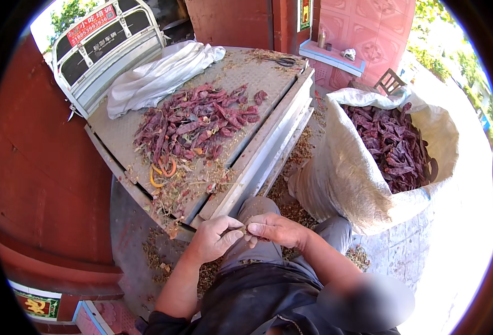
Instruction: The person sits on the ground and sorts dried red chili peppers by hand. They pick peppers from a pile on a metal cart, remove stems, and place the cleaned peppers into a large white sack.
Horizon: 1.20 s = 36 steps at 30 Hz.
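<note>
My left hand (219,238) and my right hand (277,230) meet above my lap, fingertips touching. A dried red chili pepper (264,239) shows in part beneath the fingers of my right hand, which hides most of it. Thumb and forefinger of my left hand pinch its pale stem end (244,230). Beyond my hands, a heap of dried chili peppers (187,123) lies on the metal cargo bed (234,75) of a small vehicle. At my right, a large white woven sack (338,167) stands with its mouth spread, holding many more dried chili peppers (390,146).
Orange-and-yellow-handled scissors (156,176) lie at the heap's near edge. Dark scissors (286,61) rest at the bed's far corner. A crumpled white woven sack (158,77) lies farther back. Stem scraps (300,146) litter the ground. A wooden chair (390,81) stands behind the full sack.
</note>
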Motion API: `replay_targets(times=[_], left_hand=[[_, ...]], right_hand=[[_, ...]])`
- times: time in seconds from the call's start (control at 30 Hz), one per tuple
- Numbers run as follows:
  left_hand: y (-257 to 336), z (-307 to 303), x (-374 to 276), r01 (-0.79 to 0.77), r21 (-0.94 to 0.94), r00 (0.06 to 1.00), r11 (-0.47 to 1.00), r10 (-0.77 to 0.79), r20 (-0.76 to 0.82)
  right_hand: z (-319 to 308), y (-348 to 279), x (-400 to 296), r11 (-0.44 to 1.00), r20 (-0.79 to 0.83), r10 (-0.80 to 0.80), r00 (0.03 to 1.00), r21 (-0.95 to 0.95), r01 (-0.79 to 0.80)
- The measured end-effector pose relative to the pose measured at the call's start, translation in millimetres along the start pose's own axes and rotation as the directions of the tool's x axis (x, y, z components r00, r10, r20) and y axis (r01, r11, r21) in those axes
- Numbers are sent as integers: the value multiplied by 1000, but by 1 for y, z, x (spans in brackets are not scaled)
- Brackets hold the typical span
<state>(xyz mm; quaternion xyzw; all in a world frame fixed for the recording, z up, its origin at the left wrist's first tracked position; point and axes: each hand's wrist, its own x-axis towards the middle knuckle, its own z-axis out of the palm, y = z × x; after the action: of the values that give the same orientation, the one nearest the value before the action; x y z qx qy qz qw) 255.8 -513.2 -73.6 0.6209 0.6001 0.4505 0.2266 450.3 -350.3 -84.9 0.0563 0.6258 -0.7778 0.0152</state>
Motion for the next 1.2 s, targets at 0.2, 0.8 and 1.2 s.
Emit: replay_targets(times=[0.2, 0.8, 1.2], left_hand=[[0, -10, 1, -50, 107, 979, 993, 27, 203], [-7, -9, -8, -92, 75, 972, 993, 74, 221], [1, -1, -16, 4, -18, 967, 1000, -9, -253]], right_hand=[[3, -4, -2, 999, 14, -38, 999, -34, 38], [10, -17, 2, 825, -35, -119, 992, -559, 80], [36, 20, 16, 973, -374, -62, 925, 185, 140]])
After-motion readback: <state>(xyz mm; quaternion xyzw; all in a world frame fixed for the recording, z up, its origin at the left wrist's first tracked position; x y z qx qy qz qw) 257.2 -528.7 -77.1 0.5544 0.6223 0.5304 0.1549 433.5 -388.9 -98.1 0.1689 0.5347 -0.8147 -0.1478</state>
